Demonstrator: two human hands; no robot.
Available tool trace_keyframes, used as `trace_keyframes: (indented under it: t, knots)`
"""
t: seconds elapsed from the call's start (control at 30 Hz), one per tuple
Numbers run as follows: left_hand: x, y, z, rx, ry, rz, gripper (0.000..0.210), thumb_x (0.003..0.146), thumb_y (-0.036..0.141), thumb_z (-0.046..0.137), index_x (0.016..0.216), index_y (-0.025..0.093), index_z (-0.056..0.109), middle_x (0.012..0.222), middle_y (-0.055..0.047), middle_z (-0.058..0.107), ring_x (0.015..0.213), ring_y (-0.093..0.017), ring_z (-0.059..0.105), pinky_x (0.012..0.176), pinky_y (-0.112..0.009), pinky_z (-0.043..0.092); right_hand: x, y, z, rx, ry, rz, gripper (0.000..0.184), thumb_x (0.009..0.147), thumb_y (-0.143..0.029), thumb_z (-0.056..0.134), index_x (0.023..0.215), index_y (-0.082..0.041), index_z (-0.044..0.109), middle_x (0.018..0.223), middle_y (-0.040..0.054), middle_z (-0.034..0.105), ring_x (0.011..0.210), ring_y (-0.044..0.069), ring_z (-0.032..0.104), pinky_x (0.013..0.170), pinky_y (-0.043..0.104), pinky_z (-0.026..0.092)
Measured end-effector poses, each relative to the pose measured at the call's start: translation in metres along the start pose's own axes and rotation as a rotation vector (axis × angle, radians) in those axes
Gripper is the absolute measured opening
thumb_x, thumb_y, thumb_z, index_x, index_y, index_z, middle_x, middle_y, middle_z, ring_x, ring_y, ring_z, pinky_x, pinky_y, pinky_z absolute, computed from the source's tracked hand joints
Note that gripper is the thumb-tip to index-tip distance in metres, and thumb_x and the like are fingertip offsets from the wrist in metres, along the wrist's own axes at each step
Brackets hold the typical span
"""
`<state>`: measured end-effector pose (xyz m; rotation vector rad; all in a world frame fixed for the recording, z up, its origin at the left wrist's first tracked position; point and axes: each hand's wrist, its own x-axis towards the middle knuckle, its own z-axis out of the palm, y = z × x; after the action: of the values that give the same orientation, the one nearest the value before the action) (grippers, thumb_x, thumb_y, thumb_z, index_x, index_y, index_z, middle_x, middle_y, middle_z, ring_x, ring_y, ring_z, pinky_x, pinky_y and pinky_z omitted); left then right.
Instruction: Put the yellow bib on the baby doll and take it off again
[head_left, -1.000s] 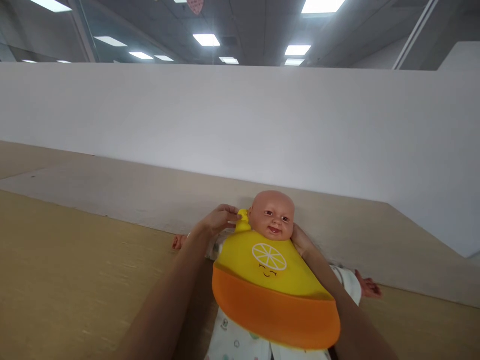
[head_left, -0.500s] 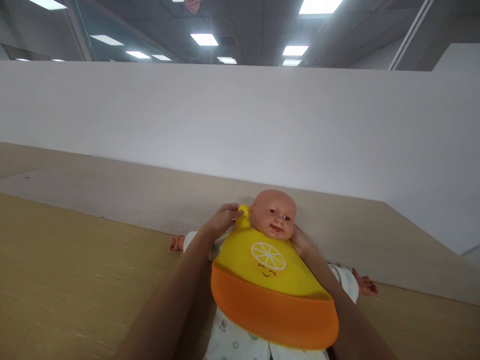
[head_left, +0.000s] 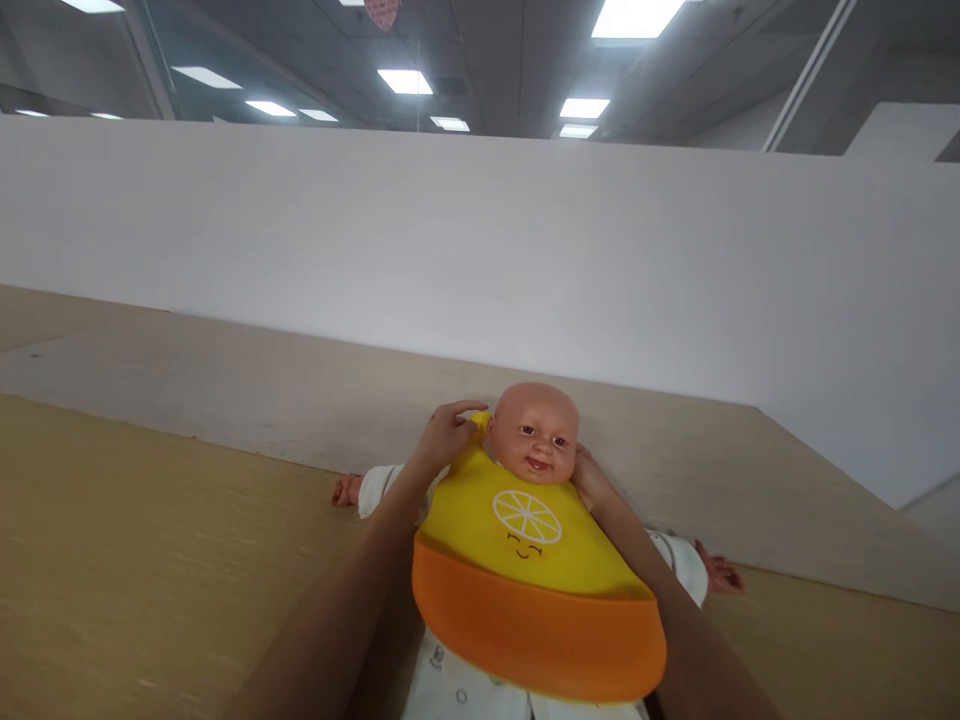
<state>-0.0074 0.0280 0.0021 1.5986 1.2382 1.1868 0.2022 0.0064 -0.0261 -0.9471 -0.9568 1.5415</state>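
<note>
One white wall (head_left: 375, 220) backs the tan surface (head_left: 150, 500); left grip (head_left: 446, 435) holds the bib (head_left: 534, 580); right grip (head_left: 592, 480) unclear.

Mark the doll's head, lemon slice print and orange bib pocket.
Doll's head (head_left: 537, 436): head view, mid-face.
Lemon slice print (head_left: 526, 517): head view, centre.
Orange bib pocket (head_left: 538, 632): head view, front middle.

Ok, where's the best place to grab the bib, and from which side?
Probably the yellow strap beside the doll's head, pinched from the left, where the left hand is. It looks narrow and rises beyond the neckline, whereas the rest of the bib is broad.
</note>
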Motion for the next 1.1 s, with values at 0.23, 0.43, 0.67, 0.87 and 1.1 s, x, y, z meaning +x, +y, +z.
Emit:
trace_keyframes:
  t: [0.23,0.43,0.67,0.87,1.1]
  knots:
    - [-0.003,0.006,-0.011,-0.278,-0.166,-0.115,0.041,0.062,0.023,0.057,0.1,0.015,0.069,0.067,-0.001,0.064,0.057,-0.011,0.052,0.055,-0.022,0.039,0.0,0.0,0.0,0.033,-0.024,0.025,0.023,0.061,-0.033,0.068,0.077,-0.017,0.07,0.076,0.0072,0.072,0.085,0.028,0.066,0.08,0.04,0.05]
    - [-0.001,-0.003,-0.004,-0.281,-0.191,-0.09,0.023,0.056,0.027,0.065,0.074,0.013,0.071,0.069,0.0,0.065,0.064,-0.012,0.053,0.061,-0.023,0.04,-0.001,-0.001,0.0,0.014,0.043,-0.025,0.022,0.055,-0.027,0.071,0.074,-0.018,0.068,0.078,0.0059,0.072,0.082,0.027,0.066,0.078,0.038,0.05]
    - [-0.008,0.004,0.004,-0.245,-0.204,-0.117,0.024,0.064,0.031,0.056,0.071,0.013,0.07,0.062,0.002,0.062,0.058,-0.011,0.05,0.055,-0.022,0.036,0.0,-0.009,0.0,-0.149,0.106,-0.038,0.024,0.051,-0.028,0.072,0.072,-0.016,0.069,0.068,0.0066,0.071,0.075,0.028,0.066,0.068,0.038,0.051]
    - [-0.002,-0.002,0.005,-0.157,-0.07,-0.065,0.024,0.063,0.027,0.054,0.071,0.013,0.072,0.065,0.001,0.065,0.061,-0.013,0.052,0.056,-0.023,0.037,0.005,-0.016,-0.003,-0.274,0.194,-0.122,0.032,0.052,-0.021,0.061,0.082,-0.016,0.071,0.069,0.005,0.071,0.069,0.024,0.065,0.057,0.03,0.047]
    - [0.001,-0.005,0.004,-0.062,-0.066,-0.002,0.028,0.066,0.032,0.052,0.071,0.012,0.072,0.066,0.0,0.066,0.066,-0.015,0.053,0.059,-0.023,0.037,0.009,-0.022,-0.005,-0.462,0.297,-0.113,0.036,0.048,-0.017,0.053,0.078,-0.013,0.072,0.061,0.0048,0.069,0.055,0.019,0.059,0.05,0.027,0.043]
